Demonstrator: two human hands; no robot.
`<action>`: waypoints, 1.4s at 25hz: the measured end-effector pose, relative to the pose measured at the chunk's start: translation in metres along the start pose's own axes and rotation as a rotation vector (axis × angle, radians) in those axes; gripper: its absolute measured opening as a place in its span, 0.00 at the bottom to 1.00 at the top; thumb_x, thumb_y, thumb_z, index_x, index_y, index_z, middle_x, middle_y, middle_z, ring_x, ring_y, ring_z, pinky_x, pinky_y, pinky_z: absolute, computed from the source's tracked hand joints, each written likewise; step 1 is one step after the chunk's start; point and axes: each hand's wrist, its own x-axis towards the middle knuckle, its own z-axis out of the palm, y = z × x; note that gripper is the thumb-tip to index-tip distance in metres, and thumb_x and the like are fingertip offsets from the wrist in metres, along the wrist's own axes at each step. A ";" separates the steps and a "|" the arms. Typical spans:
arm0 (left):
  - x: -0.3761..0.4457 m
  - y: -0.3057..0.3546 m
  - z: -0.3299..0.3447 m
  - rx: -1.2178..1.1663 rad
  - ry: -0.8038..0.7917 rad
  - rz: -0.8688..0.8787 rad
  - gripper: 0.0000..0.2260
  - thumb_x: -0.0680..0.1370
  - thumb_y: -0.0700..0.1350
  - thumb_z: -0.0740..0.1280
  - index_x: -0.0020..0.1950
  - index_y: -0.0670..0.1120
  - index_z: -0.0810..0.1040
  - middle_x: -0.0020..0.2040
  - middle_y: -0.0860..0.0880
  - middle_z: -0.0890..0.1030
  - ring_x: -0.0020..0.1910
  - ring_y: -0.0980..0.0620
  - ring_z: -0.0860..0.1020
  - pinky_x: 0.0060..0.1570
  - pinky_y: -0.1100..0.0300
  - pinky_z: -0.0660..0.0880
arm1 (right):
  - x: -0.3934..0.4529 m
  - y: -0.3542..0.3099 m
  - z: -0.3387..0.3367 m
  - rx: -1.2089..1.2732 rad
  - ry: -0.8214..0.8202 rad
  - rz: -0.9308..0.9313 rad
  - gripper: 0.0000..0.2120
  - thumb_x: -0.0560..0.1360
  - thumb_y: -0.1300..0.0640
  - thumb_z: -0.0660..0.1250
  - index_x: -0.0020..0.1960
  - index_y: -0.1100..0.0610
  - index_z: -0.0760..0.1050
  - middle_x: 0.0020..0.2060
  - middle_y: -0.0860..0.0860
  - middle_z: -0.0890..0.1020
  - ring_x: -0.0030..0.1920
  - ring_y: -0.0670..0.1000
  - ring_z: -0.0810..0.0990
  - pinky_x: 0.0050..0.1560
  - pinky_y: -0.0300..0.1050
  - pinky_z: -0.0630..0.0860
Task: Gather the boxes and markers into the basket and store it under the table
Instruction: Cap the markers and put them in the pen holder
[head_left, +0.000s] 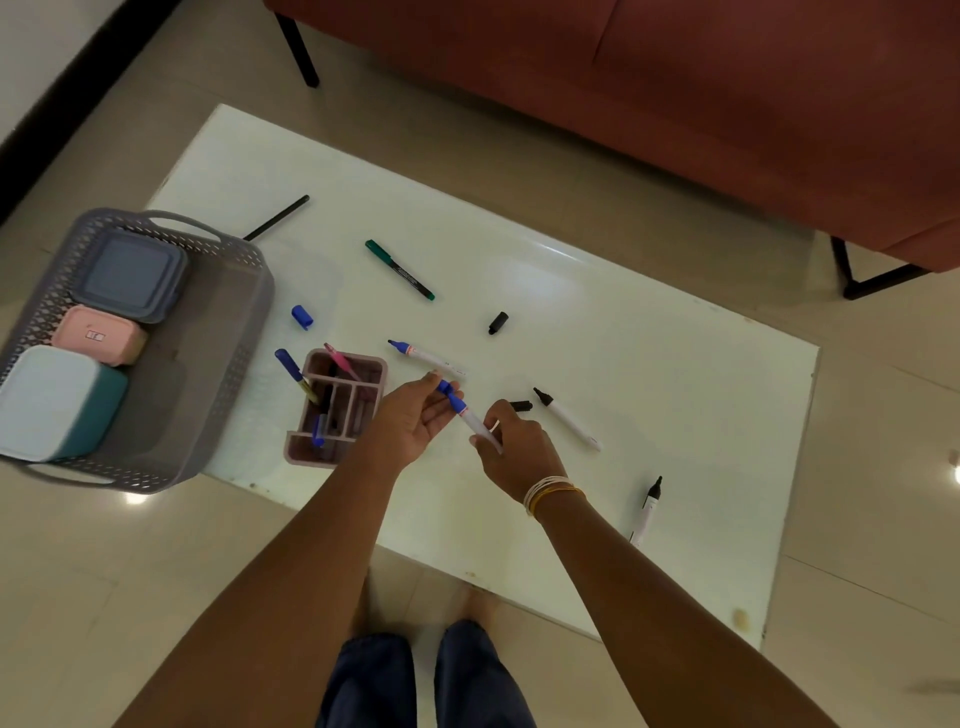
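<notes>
My right hand (511, 449) grips the white barrel of a blue marker (464, 412). My left hand (415, 415) pinches its blue cap end. A grey basket (228, 374) at the table's left end holds a grey box (130, 275), a pink box (98, 335) and a teal box (57, 402). Loose on the white table (649, 364) lie an uncapped blue marker (426, 357), a green marker (400, 269), two uncapped black markers (567, 419) (647, 509), a blue cap (302, 317) and black caps (497, 322) (521, 406).
A pink pen organizer (337, 408) with several pens stands between the basket and my left hand. A red sofa (675, 104) on black legs runs along the far side. My legs and feet (467, 675) stand at the table's near edge.
</notes>
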 end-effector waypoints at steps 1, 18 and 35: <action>-0.002 0.000 -0.001 0.022 -0.021 0.000 0.06 0.79 0.42 0.66 0.51 0.39 0.76 0.51 0.40 0.82 0.51 0.44 0.82 0.57 0.51 0.77 | -0.001 -0.001 0.001 0.022 0.011 0.010 0.11 0.76 0.49 0.65 0.53 0.55 0.70 0.37 0.56 0.82 0.36 0.57 0.79 0.34 0.44 0.71; -0.037 0.013 -0.034 0.510 -0.143 0.332 0.10 0.81 0.39 0.60 0.60 0.45 0.77 0.56 0.39 0.82 0.49 0.47 0.84 0.49 0.56 0.82 | -0.012 -0.066 0.006 0.485 0.017 0.192 0.18 0.79 0.46 0.62 0.56 0.58 0.80 0.42 0.51 0.79 0.39 0.50 0.77 0.36 0.37 0.69; -0.025 0.036 -0.181 0.634 0.240 0.264 0.17 0.79 0.44 0.66 0.67 0.43 0.71 0.57 0.41 0.78 0.53 0.39 0.80 0.53 0.48 0.79 | -0.017 -0.148 0.056 0.467 0.320 0.041 0.10 0.74 0.54 0.70 0.52 0.57 0.76 0.40 0.47 0.80 0.41 0.48 0.79 0.43 0.31 0.73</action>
